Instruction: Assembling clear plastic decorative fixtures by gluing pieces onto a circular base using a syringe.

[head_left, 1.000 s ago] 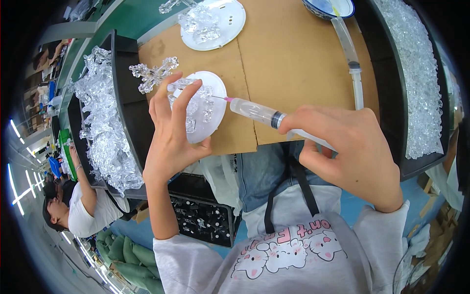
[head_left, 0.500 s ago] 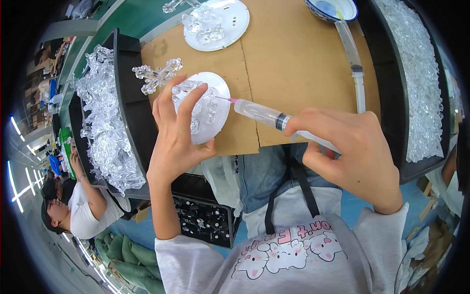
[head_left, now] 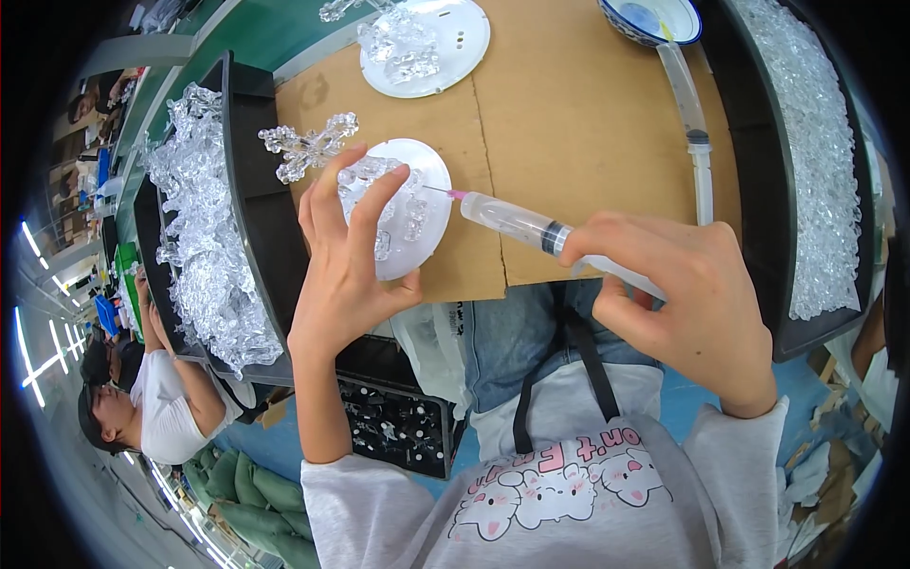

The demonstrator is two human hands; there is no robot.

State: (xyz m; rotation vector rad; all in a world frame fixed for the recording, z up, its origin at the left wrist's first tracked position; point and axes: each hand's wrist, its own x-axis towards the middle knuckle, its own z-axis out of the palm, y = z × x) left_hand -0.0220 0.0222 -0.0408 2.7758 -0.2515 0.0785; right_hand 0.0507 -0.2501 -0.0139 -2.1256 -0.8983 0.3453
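Note:
My right hand (head_left: 678,308) is wrapped round a clear plastic syringe (head_left: 512,220) with a dark plunger seal and a pink-based needle. The thin needle points left, its tip over the edge of a round white plate (head_left: 428,232). Clear molded plastic pieces (head_left: 414,216) stand on that plate. My left hand (head_left: 346,251) grips the plate from its left side, thumb at the near rim and fingers curved over the clear pieces; part of the plate is hidden behind it. Just beyond lies a clear branched plastic piece (head_left: 308,147) on the cardboard (head_left: 569,123).
A second white plate (head_left: 464,47) with clear parts lies farther off. Black bins of clear pieces flank the cardboard, left (head_left: 213,256) and right (head_left: 820,180). Another syringe (head_left: 700,161) leans on a blue-rimmed bowl (head_left: 654,40). A person (head_left: 180,389) works at far left.
Both hands, the plate and the syringe keep nearly the same pose; the view has shifted very slightly. The person at far left has moved their arms a little.

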